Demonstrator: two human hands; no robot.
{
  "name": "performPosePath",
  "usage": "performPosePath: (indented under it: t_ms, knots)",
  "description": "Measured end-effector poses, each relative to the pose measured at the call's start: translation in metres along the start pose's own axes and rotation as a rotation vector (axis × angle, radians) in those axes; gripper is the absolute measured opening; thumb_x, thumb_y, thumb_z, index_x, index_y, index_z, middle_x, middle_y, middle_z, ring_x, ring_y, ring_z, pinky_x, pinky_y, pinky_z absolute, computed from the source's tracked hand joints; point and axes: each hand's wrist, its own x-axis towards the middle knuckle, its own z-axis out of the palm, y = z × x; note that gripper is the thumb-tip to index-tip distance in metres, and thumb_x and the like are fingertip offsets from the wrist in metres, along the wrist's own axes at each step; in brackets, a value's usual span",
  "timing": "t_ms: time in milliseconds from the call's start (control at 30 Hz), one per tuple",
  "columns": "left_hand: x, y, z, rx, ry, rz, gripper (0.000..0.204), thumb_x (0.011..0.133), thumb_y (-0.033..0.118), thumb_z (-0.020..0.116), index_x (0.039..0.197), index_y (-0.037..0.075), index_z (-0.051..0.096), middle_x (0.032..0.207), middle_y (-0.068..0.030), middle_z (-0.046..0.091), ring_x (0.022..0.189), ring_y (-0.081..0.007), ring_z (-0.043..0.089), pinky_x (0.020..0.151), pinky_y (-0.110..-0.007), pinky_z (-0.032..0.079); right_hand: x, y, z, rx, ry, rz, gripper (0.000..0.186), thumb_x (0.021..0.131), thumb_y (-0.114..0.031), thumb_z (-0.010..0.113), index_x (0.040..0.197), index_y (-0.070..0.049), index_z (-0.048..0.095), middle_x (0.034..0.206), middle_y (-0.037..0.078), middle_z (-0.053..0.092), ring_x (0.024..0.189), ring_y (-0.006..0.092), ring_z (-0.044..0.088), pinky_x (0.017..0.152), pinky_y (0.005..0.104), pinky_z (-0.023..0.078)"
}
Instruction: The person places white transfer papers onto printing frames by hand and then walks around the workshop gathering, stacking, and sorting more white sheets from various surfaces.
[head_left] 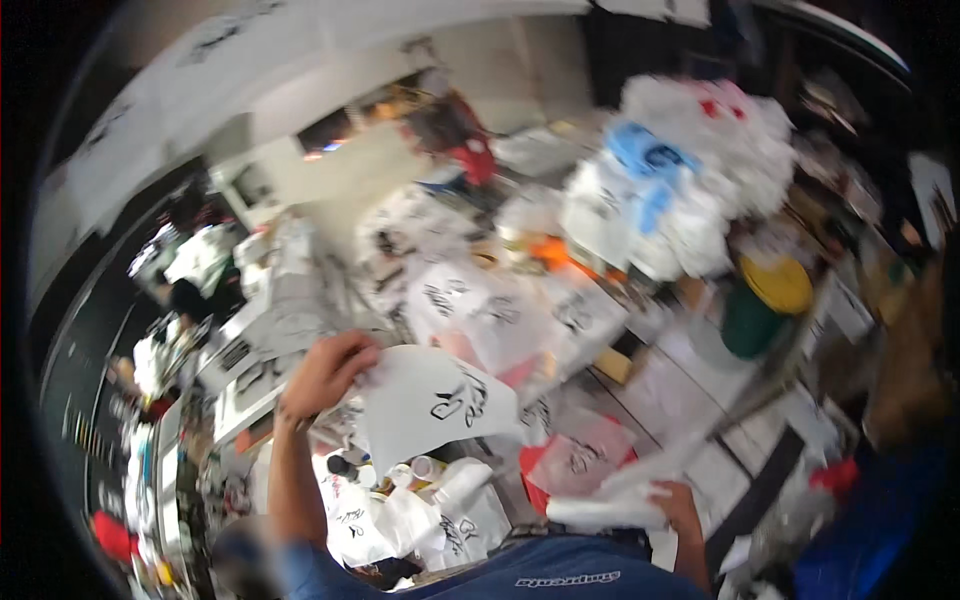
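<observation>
Left hand (328, 372) grips a white sheet of fabric or paper with a black brush-like marking (440, 398). Right hand (672, 505) holds a plain white folded bundle (605, 512). Between the hands: clear plastic bag over a red patch, black marking on it (580, 455). Below the left hand: white bags with black markings (430, 525), plus small white-capped bottles (420, 468). Farther back: heap of white plastic bags (690, 190), with a light blue one with dark print (648, 160) on the heap and red spots near its top. Right of the heap: dark green round container with yellow lid (765, 300). Small orange object (550, 250), blurred. Blue denim clothing with white lettering (560, 575) at lower edge.
</observation>
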Motion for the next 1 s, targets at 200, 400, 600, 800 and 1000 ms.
performPosePath:
  t_ms: [200, 400, 600, 800, 1000]
  knots:
    - [0.046, 0.082, -0.008, 0.324, -0.141, 0.179, 0.014, 0.092, 0.013, 0.055, 0.093, 0.002, 0.062, 0.084, -0.0126, 0.065, 0.078, -0.025, 0.063, 0.072, -0.037, 0.049, 0.055, 0.003, 0.011, 0.294, -0.337, 0.157, 0.041, 0.072, 0.004, 0.074, 0.111, 0.002, 0.064, 0.084, 0.011, 0.068, 0.067, 0.0162, 0.064, 0.062, 0.0269, 0.052]
    - [0.074, 0.114, -0.006, 0.382, -0.157, 0.143, 0.015, 0.085, 0.003, 0.056, 0.097, 0.004, 0.064, 0.084, -0.0121, 0.066, 0.079, -0.0238, 0.065, 0.073, -0.035, 0.05, 0.086, -0.023, -0.004, 0.158, -0.383, 0.084, 0.036, 0.073, 0.002, 0.073, 0.108, 0.001, 0.066, 0.091, 0.01, 0.066, 0.075, 0.0162, 0.063, 0.069, 0.0287, 0.051]
    - [0.049, 0.086, -0.083, 0.482, 0.142, -0.28, 0.045, 0.082, 0.004, 0.055, 0.127, 0.008, 0.051, 0.097, -0.0103, 0.064, 0.085, -0.02, 0.062, 0.081, -0.036, 0.049, 0.105, 0.0, -0.045, 0.276, -0.418, -0.079, 0.039, 0.069, 0.002, 0.073, 0.108, 0.002, 0.066, 0.097, 0.011, 0.066, 0.081, 0.017, 0.062, 0.076, 0.0277, 0.05]
    - [0.031, 0.033, -0.248, 0.734, 0.683, -0.121, 0.049, 0.079, 0.005, 0.05, 0.128, 0.007, 0.049, 0.106, -0.0133, 0.062, 0.094, -0.0227, 0.06, 0.086, -0.034, 0.047, 0.134, 0.038, -0.076, -0.071, -0.329, -0.028, 0.04, 0.068, 0.002, 0.071, 0.108, 0.004, 0.065, 0.092, 0.012, 0.067, 0.079, 0.0199, 0.063, 0.071, 0.0311, 0.052]
    - [0.045, 0.024, -0.357, 0.901, 0.883, -0.419, 0.072, 0.08, 0.016, 0.055, 0.146, 0.019, 0.026, 0.123, -0.0252, 0.057, 0.114, -0.0407, 0.055, 0.098, -0.044, 0.043, 0.136, 0.046, -0.073, -0.401, -0.206, -0.101, 0.038, 0.077, -0.009, 0.072, 0.113, 0.0, 0.064, 0.104, 0.013, 0.064, 0.091, 0.0222, 0.059, 0.083, 0.0344, 0.048]
